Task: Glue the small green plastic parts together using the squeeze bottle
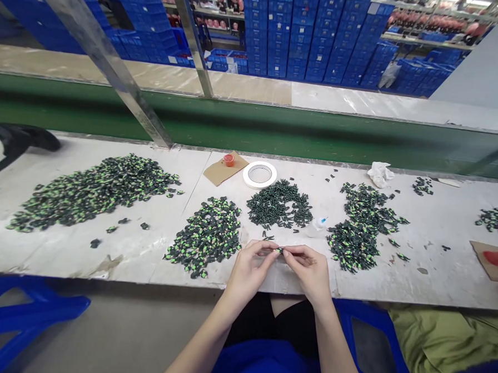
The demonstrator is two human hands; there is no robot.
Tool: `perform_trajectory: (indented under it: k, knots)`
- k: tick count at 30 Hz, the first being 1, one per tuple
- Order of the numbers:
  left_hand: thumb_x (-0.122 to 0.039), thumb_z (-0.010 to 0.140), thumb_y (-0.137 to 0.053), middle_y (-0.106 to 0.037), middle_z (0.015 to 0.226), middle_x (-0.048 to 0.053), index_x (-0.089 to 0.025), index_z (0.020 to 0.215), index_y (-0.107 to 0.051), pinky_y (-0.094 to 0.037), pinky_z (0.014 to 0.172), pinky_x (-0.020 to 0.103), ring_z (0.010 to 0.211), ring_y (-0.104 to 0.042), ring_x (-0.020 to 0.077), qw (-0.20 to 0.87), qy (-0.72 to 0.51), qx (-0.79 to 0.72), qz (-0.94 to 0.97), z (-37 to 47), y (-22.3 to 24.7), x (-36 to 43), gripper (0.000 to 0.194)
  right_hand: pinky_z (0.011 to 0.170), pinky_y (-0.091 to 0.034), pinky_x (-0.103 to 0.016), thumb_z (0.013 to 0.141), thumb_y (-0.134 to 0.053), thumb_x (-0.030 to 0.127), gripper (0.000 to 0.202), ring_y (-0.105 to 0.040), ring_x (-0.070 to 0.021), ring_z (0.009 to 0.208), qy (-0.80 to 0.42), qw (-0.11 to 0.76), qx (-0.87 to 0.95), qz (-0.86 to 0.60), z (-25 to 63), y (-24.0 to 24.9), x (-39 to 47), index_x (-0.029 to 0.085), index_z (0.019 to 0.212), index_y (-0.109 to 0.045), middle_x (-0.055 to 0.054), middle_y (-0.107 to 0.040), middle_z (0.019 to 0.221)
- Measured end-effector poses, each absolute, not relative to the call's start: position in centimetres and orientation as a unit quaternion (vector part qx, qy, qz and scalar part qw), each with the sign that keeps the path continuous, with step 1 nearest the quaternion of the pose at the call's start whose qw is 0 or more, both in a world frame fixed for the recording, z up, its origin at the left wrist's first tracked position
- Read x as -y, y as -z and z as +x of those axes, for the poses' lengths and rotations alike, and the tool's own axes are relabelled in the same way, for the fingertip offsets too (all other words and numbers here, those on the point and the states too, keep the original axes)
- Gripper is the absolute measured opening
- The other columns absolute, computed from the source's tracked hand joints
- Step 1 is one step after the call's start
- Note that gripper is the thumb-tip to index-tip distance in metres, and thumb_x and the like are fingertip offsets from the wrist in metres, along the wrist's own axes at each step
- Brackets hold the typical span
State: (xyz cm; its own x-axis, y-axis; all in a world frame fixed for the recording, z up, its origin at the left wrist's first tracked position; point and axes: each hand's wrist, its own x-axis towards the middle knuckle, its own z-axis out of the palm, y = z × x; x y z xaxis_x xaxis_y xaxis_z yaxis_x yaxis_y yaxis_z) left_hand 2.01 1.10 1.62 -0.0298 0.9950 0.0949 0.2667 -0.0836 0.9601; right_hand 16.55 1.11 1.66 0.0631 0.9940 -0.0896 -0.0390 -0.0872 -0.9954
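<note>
My left hand (255, 262) and my right hand (306, 262) meet above the table's front edge. Between their fingertips is a small dark green piece (279, 250), pinched from both sides; its exact kind is too small to tell. Just left of my hands lies a heap of small black and bright green pieces (207, 233). Beyond them is a heap of small dark green pieces (275, 204). A small white bottle with a blue tip (318, 226) sits beyond my right hand. To the right spreads another heap of black and green pieces (354, 245).
A large heap (94, 189) covers the table's left part. At the back are a roll of white tape (260, 175), a red cup (228, 160) on cardboard (217, 174) and crumpled tissue (380, 174). A green belt (246, 128) runs behind. Blue stools (34, 314) stand below.
</note>
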Motion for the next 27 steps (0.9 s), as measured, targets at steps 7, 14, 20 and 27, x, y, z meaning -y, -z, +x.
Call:
perform_trajectory:
  k: [7, 14, 20, 27]
  knots:
    - [-0.025, 0.076, -0.065, -0.074, 0.09, 0.007, -0.017, 0.091, -0.071, -0.055, 0.076, 0.03, 0.079, -0.069, 0.018, 0.449, -0.468, -0.529, 0.548, 2.3, -2.5, -0.9, 0.018, 0.069, -0.061, -0.031, 0.074, -0.069, 0.024, 0.009, -0.072, -0.0193, 0.071, -0.403, 0.529, 0.542, -0.513, 17.0, -2.2, -0.4, 0.019, 0.08, -0.073, -0.005, -0.075, 0.078]
    - [-0.023, 0.08, -0.063, -0.071, 0.089, 0.006, -0.021, 0.092, -0.072, -0.052, 0.084, 0.032, 0.089, -0.065, 0.0196, 0.441, -0.417, -0.486, 0.628, 1.8, -3.9, -1.0, 0.015, 0.072, -0.062, -0.033, 0.073, -0.069, 0.02, 0.031, -0.073, -0.0186, 0.07, -0.384, 0.503, 0.598, -0.492, 18.3, -2.7, -0.3, 0.021, 0.104, -0.066, -0.003, -0.075, 0.077]
    - [-0.02, 0.079, -0.063, -0.07, 0.086, 0.005, -0.022, 0.089, -0.073, -0.051, 0.082, 0.032, 0.088, -0.064, 0.0202, 0.434, -0.407, -0.487, 0.64, 2.1, -4.5, -0.7, 0.014, 0.07, -0.059, -0.029, 0.07, -0.069, 0.019, 0.024, -0.071, -0.0167, 0.066, -0.362, 0.501, 0.606, -0.501, 18.5, -2.6, -0.1, 0.02, 0.094, -0.063, -0.001, -0.072, 0.069]
    - [-0.021, 0.077, -0.065, -0.071, 0.082, 0.006, -0.021, 0.08, -0.074, -0.053, 0.078, 0.033, 0.085, -0.064, 0.021, 0.43, -0.445, -0.51, 0.597, 3.1, -3.9, 0.4, 0.01, 0.064, -0.057, -0.027, 0.068, -0.067, 0.017, 0.019, -0.069, -0.0162, 0.064, -0.37, 0.486, 0.612, -0.503, 18.7, -2.4, 0.0, 0.022, 0.086, -0.059, 0.0, -0.07, 0.068]
